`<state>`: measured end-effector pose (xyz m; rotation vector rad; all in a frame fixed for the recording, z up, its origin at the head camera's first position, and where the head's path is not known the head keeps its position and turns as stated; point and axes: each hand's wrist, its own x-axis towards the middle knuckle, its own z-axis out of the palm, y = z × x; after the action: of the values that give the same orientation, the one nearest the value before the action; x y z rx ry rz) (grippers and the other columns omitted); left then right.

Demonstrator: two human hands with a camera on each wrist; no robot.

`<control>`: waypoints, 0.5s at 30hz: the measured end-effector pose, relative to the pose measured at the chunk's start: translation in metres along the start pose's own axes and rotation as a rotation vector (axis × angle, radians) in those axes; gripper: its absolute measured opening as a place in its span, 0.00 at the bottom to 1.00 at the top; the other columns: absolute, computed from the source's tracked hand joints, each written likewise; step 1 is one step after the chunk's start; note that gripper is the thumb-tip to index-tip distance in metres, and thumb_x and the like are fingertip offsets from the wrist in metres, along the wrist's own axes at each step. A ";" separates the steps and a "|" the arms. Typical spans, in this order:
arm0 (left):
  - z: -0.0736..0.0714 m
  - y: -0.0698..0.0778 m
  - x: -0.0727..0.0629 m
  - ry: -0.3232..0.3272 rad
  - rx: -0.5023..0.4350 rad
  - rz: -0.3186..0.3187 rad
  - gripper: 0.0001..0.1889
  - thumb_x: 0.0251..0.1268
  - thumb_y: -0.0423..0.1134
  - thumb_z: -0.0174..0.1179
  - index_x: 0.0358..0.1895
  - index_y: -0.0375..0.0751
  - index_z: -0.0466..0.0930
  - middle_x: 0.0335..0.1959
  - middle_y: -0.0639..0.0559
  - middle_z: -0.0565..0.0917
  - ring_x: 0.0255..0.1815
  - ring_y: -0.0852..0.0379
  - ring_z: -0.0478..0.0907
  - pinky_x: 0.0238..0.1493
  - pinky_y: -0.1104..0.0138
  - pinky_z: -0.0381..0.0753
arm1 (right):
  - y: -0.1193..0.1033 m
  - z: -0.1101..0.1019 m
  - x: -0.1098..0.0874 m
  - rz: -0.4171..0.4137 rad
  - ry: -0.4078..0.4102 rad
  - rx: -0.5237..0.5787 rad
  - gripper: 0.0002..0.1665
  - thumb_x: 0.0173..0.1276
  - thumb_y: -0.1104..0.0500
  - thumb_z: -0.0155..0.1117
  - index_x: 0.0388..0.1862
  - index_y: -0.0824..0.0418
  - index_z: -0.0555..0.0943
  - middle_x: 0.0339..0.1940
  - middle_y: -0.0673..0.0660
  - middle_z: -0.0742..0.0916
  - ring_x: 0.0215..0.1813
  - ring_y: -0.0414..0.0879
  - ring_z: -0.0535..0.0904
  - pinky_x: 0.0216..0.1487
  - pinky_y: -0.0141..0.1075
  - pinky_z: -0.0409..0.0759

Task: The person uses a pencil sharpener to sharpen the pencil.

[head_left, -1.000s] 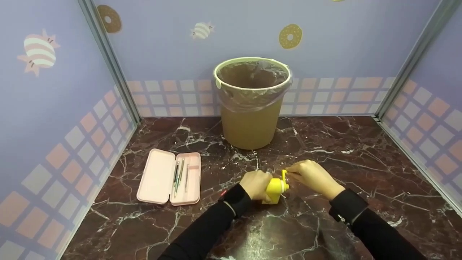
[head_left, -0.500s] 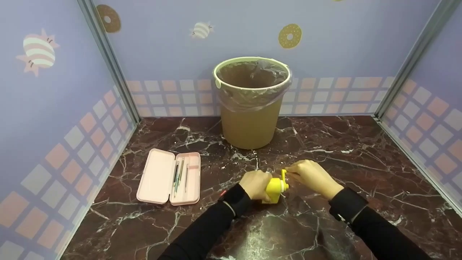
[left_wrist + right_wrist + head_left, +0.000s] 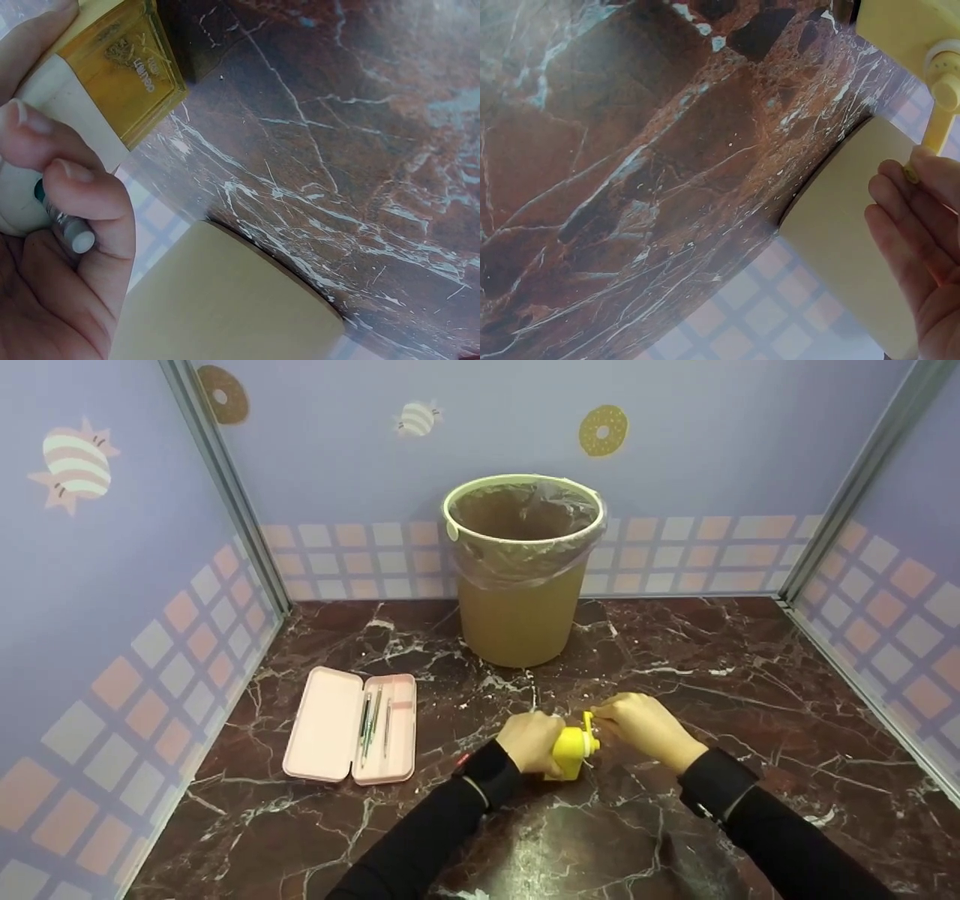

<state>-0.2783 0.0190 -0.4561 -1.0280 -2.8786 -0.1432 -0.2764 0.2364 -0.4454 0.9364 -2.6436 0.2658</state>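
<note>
My left hand (image 3: 531, 742) grips a yellow hand-crank pencil sharpener (image 3: 570, 751) standing on the marble-patterned tabletop. In the left wrist view, the sharpener's see-through amber drawer (image 3: 135, 67) holds some shavings. The end of a pencil (image 3: 75, 229) sticks out of the sharpener's pale face, between my curled left fingers (image 3: 90, 191). My right hand (image 3: 645, 726) pinches the knob of the yellow crank (image 3: 588, 721), which points upward. In the right wrist view, thumb and fingertips meet on the crank arm (image 3: 936, 131). The pencil's tip is hidden inside the sharpener.
An open pink pencil case (image 3: 322, 727) with several pencils (image 3: 367, 727) lies to the left. A tan bin (image 3: 521, 615) with a clear plastic liner stands at the back. Small crumbs dot the tabletop (image 3: 705, 825). Patterned panels (image 3: 360, 472) enclose the back and sides.
The head view has tilted very slightly. Both hands keep the same hold on the sharpener and crank, and the crank stays nearly upright in all the head frames.
</note>
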 end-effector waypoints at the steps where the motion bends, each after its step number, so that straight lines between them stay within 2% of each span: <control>1: 0.000 0.000 0.000 0.000 -0.001 -0.002 0.25 0.37 0.52 0.83 0.37 0.45 0.83 0.34 0.51 0.89 0.32 0.54 0.86 0.34 0.61 0.85 | 0.000 0.000 0.000 -0.001 0.004 -0.001 0.04 0.65 0.66 0.70 0.34 0.59 0.90 0.34 0.56 0.93 0.37 0.53 0.90 0.40 0.47 0.87; 9: -0.001 0.000 0.000 -0.003 -0.005 0.000 0.25 0.37 0.52 0.82 0.36 0.45 0.82 0.34 0.50 0.89 0.33 0.53 0.86 0.34 0.60 0.85 | 0.000 -0.001 0.001 -0.011 0.000 0.005 0.06 0.65 0.66 0.70 0.29 0.57 0.87 0.32 0.55 0.92 0.34 0.52 0.89 0.37 0.47 0.86; 15: -0.001 -0.001 0.000 0.005 -0.005 0.004 0.25 0.36 0.52 0.83 0.36 0.45 0.82 0.34 0.50 0.89 0.33 0.53 0.86 0.35 0.60 0.85 | -0.002 -0.002 0.003 -0.009 -0.012 -0.006 0.11 0.66 0.66 0.69 0.24 0.57 0.83 0.26 0.52 0.90 0.29 0.50 0.86 0.32 0.45 0.83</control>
<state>-0.2789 0.0180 -0.4550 -1.0324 -2.8731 -0.1532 -0.2768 0.2334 -0.4422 0.9511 -2.6488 0.2513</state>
